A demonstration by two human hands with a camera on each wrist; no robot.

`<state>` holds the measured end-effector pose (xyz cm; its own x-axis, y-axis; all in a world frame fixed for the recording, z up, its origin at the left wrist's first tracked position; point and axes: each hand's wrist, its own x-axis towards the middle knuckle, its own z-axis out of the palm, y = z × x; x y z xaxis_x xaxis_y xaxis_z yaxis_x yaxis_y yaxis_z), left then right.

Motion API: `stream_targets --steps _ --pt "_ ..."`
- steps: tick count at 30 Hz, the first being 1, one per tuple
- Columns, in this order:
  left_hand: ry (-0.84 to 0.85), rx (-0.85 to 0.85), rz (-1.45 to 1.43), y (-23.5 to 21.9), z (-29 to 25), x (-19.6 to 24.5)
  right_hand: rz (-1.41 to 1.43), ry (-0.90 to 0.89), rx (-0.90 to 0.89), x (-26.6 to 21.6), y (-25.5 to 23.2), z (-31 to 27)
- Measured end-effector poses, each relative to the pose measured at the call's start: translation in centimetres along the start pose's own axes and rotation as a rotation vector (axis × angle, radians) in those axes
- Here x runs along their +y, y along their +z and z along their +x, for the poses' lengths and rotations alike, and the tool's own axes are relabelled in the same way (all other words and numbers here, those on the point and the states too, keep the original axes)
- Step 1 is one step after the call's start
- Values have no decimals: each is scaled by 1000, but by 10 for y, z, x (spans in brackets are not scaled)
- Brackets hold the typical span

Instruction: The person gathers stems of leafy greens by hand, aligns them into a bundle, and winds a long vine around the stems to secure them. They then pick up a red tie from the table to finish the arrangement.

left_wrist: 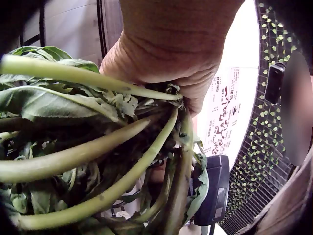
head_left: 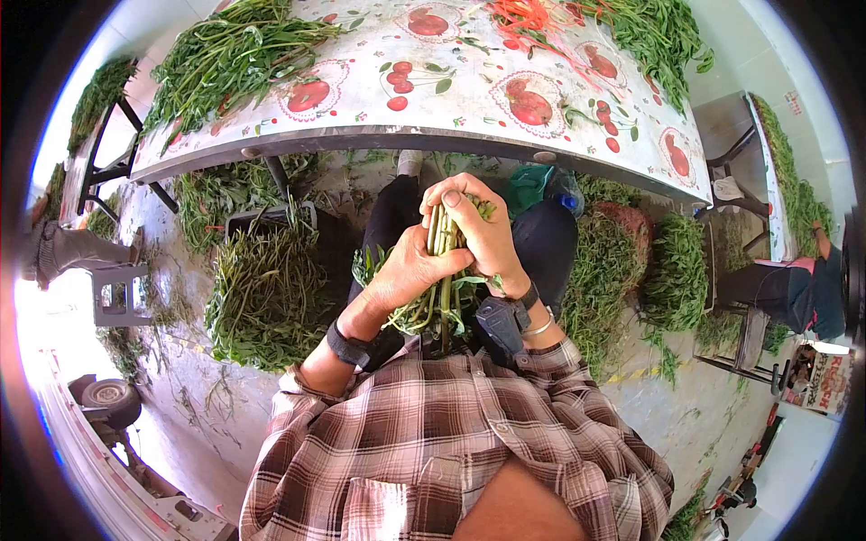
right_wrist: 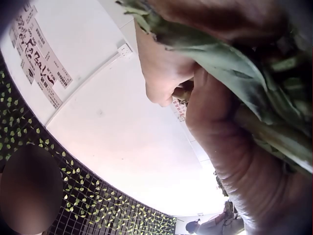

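Observation:
A bunch of leafy green stems stands upright between my two hands over my lap, its leaves spreading out below. My left hand grips it lower down, thumb across the stems. Higher up, my right hand wraps round the cut ends with its thumb on top. Seen from the left wrist, thick stems and leaves run out beneath the hand. In the right wrist view, a long leaf lies across in front of the fingers.
Ahead stands a table with a fruit-patterned cover, bearing piles of greens and red strips. A heap of greens in a dark crate is at my left; more greens lie right. A grey stool stands far left.

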<state>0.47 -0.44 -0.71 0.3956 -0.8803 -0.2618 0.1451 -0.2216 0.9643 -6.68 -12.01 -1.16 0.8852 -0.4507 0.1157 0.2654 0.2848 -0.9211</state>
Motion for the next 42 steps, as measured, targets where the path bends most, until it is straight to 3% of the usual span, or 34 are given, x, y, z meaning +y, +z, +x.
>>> stream_targets --steps 17,28,32,35,37,42 --pt "-81 -28 15 0 3 4 1 20 23 3 -2 2" --pt "-48 -46 -47 -3 6 -11 59 19 -1 2 -2 2" --pt "0 -36 -51 -1 1 3 57 -35 -52 -13 2 1" --pt "14 -64 -13 -3 2 4 49 23 -54 -19 3 -1" --pt "62 -65 -181 0 2 2 49 -5 -128 -13 -3 0" --pt "48 -128 -236 -4 -1 18 89 -8 -160 -15 -1 -1"
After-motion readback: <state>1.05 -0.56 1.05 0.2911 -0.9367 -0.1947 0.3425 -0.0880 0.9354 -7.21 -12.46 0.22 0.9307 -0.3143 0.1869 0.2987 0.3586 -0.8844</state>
